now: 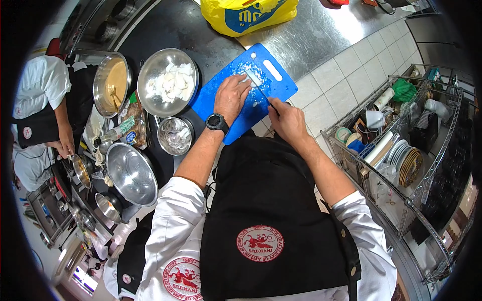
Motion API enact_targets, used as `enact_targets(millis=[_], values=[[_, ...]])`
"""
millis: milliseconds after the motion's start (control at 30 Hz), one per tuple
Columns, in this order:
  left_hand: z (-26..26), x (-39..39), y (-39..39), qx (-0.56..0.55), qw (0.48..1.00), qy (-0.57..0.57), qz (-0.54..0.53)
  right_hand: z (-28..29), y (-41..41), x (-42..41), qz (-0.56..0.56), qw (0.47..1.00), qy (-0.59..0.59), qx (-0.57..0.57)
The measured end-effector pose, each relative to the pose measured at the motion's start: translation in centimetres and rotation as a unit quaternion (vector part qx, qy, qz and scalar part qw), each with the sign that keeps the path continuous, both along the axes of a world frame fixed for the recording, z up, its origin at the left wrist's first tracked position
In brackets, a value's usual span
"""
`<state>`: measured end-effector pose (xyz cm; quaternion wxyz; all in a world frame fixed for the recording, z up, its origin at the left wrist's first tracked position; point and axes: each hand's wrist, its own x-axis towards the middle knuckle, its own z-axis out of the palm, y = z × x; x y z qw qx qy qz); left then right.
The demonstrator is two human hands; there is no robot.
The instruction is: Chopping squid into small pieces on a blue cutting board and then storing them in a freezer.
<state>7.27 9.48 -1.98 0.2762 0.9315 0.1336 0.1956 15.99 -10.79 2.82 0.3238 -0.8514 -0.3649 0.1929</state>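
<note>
A blue cutting board (211, 94) with a handle slot lies wet and tilted across the counter corner before me. My right hand (289, 119) grips the dark handle of a kitchen knife (254, 79), whose blade rests over the board. Bent fingers of my left hand (232, 96) press a white piece of food (246, 77), perhaps squid, against the board beside the blade. A few small white scraps (253, 55) are on the board. Left of it stands a large steel bowl (145, 90) of white cut pieces. A smaller steel bowl (162, 141) holds white and purplish pieces.
A steel bowl of tan batter (115, 81) and a large steel bowl (130, 173) stand farther left. Packaged food (133, 128) lies between bowls. A yellow plastic bag (248, 17) sits beyond the board. Wire shelving (399, 195) with plates is at right. Other people (41, 86) work at left.
</note>
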Motion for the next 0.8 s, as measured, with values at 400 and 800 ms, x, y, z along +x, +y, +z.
enact_targets(millis=[400, 800], values=[[1.0, -2.3, 0.3, -0.031, 0.998, 0.02, 0.046, 3.2, -2.9, -1.5, -0.01, 0.998, -0.024, 0.058], [0.1, -1.5, 0.7, -0.019, 1.0, 0.005, 0.018, 0.1, 2.4, -1.2, 0.008, 0.999, -0.014, -0.03]])
